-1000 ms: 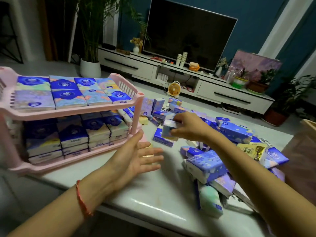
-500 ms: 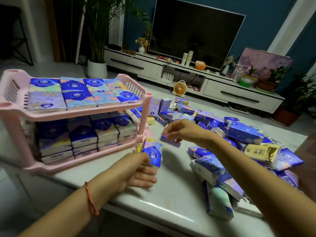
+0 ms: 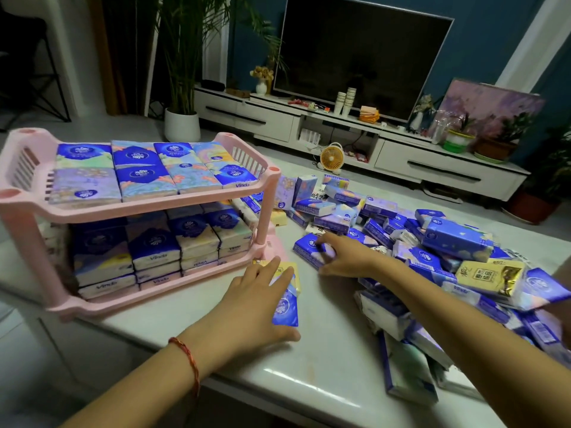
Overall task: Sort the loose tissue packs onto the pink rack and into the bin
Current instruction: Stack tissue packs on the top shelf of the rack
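Bare white table (image 3: 324, 359) strip between pink rack (image 3: 265, 211) and loose pile (image 3: 432, 251); near edge just under wrists. Left hand (image 3: 256, 301) flat, fingers spread, pressing blue-yellow pack (image 3: 287, 307) on table beside rack's front corner. Right hand (image 3: 346, 257) curled around blue pack (image 3: 309, 247) at pile's edge. Rack's two tiers packed.
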Available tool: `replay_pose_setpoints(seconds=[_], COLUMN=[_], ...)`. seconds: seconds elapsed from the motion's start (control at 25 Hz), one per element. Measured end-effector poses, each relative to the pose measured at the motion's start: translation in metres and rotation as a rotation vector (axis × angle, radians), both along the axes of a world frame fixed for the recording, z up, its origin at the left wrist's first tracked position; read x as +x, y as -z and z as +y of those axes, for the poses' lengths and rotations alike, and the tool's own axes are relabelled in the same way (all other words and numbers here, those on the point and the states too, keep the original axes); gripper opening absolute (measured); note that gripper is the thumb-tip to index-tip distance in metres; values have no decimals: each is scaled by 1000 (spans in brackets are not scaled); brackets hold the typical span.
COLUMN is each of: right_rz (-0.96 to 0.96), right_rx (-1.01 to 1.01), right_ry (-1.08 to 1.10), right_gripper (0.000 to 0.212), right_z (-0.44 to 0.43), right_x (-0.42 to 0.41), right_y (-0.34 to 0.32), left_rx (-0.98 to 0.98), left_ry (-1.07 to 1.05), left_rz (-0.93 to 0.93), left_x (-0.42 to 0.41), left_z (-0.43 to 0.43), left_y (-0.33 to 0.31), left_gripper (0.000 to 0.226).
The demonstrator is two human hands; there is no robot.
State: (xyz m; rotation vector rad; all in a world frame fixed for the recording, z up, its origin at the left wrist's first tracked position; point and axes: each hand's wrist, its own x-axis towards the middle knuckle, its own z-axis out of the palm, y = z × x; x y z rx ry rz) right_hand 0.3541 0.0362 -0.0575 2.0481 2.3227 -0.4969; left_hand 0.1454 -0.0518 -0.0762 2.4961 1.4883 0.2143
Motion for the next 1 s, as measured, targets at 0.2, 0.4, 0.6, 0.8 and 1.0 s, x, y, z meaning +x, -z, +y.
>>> replay_pose_setpoints(seconds=[0.2,0.4,0.6,0.8,1.0], right_rz=[89,267,591,671,420], right_rx=[73,296,535,477,339], right_ry=[16,107,-82,-233,-299], right_gripper=[47,38,33,35,39], right_z=[-16,-40,-40,1,25], right_x=[1,-13,-94,-207,-233], right_y=[-21,-107,-170,-146,-110], left_rx=[128,313,603,484,142], left_ry=[20,-40,-196,-502,-502], left_rz=[-2,-260,-739,-498,-65], left_x=[-4,-20,-96,-188,-205], left_z=[3,-11,-11,44,71], left_y=[3,-30,-114,-153,-126], left_gripper=[88,95,68,87,108])
